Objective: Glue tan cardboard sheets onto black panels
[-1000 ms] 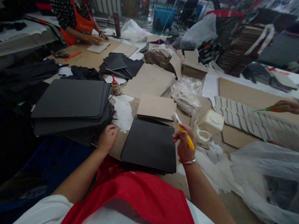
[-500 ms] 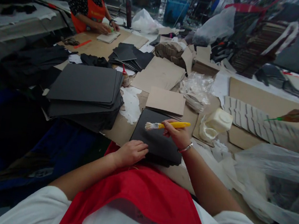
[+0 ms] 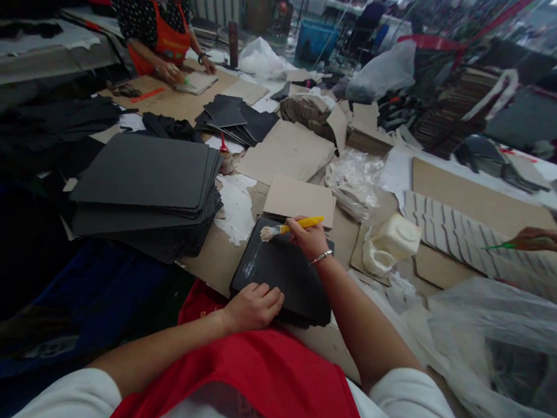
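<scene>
My right hand (image 3: 309, 239) grips a paintbrush (image 3: 310, 222) with a yellow handle. Its pale bristles are at the upper left of a black board (image 3: 284, 267), which tops a small stack in front of me. A whitish wet streak marks the board's left side. My left hand (image 3: 253, 308) rests on the near edge of that board, fingers laid over it and holding nothing. Just beyond the stack are beige boards (image 3: 300, 199). To the right stands a cut-open cream plastic jug (image 3: 395, 244).
A tall stack of black boards (image 3: 145, 170) stands to the left. Clear plastic bags (image 3: 508, 349) lie at right, near a row of overlapping grey strips (image 3: 457, 229), where another person's hand (image 3: 546, 239) holds a green-handled brush. Across the table works a person in an orange apron (image 3: 170, 35).
The brush has moved to the board's upper left, and a whitish streak now shows there. My left hand has shifted slightly right along the near edge. The head view has tilted up a little.
</scene>
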`<state>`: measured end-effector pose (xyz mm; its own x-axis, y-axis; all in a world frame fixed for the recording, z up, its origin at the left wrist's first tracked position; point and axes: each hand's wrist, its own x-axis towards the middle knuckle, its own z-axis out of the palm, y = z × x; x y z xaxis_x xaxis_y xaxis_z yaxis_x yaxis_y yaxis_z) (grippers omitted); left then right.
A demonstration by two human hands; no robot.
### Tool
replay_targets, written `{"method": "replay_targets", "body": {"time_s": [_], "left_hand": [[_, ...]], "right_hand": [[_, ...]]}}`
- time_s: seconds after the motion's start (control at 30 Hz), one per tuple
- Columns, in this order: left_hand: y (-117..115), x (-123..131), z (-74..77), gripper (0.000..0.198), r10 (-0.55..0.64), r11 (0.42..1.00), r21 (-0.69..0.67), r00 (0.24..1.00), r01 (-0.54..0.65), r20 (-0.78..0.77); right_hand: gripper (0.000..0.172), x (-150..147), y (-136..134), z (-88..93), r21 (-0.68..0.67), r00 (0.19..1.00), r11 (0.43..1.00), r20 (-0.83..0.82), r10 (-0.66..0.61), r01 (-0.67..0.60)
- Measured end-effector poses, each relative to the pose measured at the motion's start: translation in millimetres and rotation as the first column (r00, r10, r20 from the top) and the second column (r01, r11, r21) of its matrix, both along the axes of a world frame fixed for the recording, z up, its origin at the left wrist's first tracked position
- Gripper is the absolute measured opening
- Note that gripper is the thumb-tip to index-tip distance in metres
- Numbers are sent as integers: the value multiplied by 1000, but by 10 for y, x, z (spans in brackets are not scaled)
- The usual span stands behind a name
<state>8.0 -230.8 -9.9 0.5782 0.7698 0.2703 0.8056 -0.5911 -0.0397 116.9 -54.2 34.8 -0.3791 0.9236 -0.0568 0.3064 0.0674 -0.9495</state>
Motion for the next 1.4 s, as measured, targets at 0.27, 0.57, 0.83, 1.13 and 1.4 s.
{"method": "replay_targets", "body": {"time_s": [0.27, 0.57, 0.83, 1.13, 1.4], "left_hand": [[135, 41, 65, 35, 26, 998, -65, 999, -24, 31], [136, 65, 126, 34, 29, 986, -167, 998, -19, 57], [354, 67, 423, 34, 64, 918, -396, 996, -36, 59], [2000, 436, 586, 43, 343, 855, -445, 934, -267, 98], [2340, 428, 358, 48, 436, 745, -574, 899, -340, 33]], "right_hand": [[29, 707, 204, -7, 28, 973, 977, 93, -213, 211], [33, 1467, -524, 72, 234, 902, 942, 303, -307, 241], [34, 1665, -892, 460, 129, 950, 978, 247, -189, 162], [31, 298, 1026, 274, 1, 986, 986, -29, -164, 164], [16, -351, 1756, -61, -112, 991, 994, 136, 6, 10]]}}
